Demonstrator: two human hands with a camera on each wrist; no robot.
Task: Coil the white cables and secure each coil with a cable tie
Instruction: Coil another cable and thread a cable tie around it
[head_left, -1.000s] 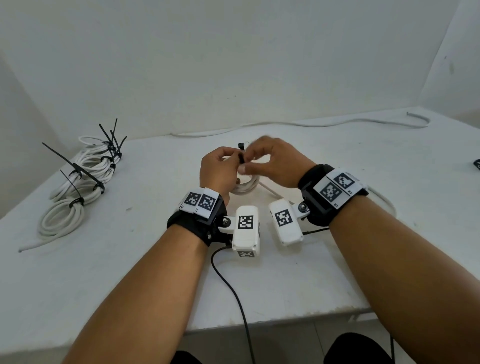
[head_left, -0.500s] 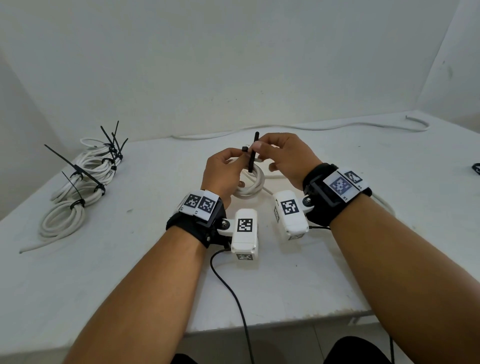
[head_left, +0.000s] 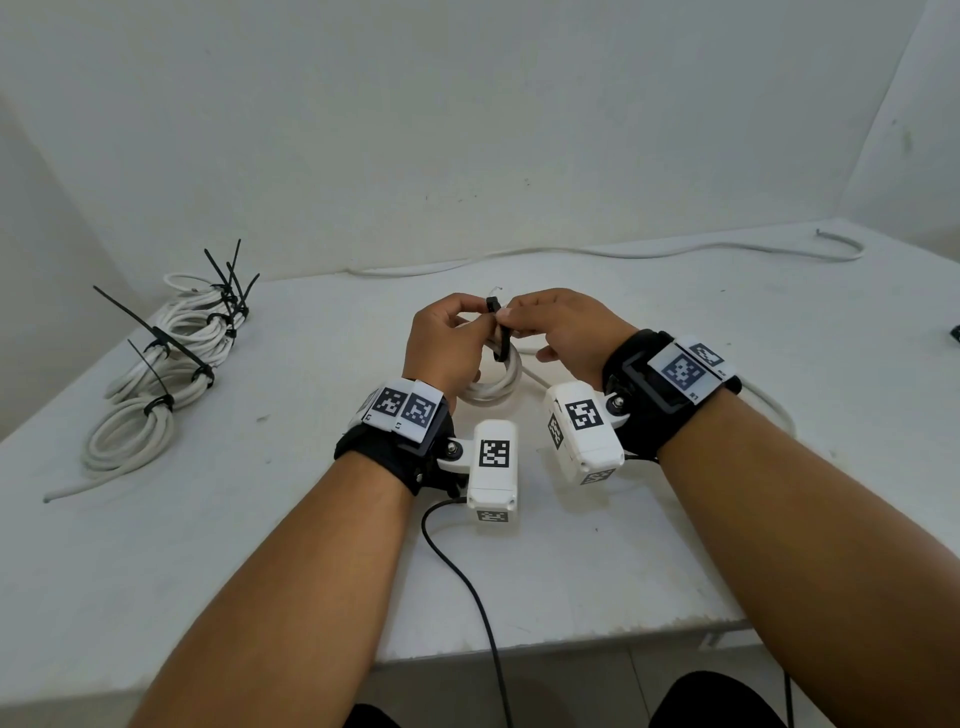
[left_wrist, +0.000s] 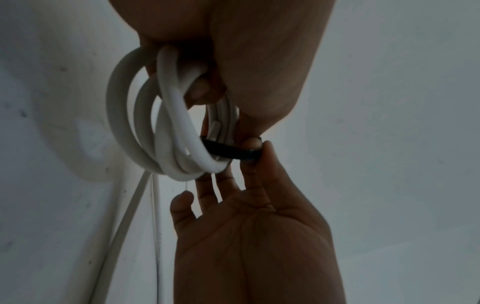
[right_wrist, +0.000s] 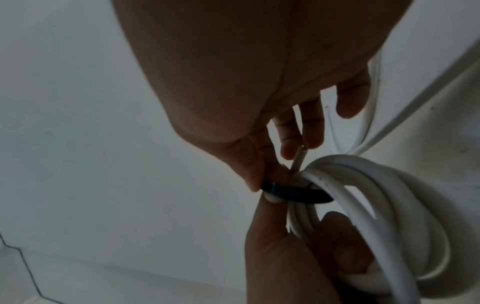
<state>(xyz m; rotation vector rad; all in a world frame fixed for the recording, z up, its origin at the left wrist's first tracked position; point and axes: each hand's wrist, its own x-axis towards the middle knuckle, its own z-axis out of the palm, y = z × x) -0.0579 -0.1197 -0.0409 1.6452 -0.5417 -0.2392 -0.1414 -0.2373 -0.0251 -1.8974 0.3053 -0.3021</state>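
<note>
A small white cable coil hangs at mid-table from my left hand, whose curled fingers grip its strands. A black cable tie runs round the strands and down across the coil. My right hand pinches the tie between thumb and forefinger, right against my left thumb. In the left wrist view the coil hangs from my left hand, and the tie passes through the loops. The right wrist view shows the ribbed tie pinched beside the coil. The cable's tail trails off to the right.
Several tied white coils with black tie tails sticking up lie at the table's left. A loose white cable runs along the back edge by the wall. A black camera lead hangs over the near table edge.
Half a second ago the tie's strap stood upright above the coil in my raised right hand. My right hand has come down against my left, and the strap now lies down across the coil.
</note>
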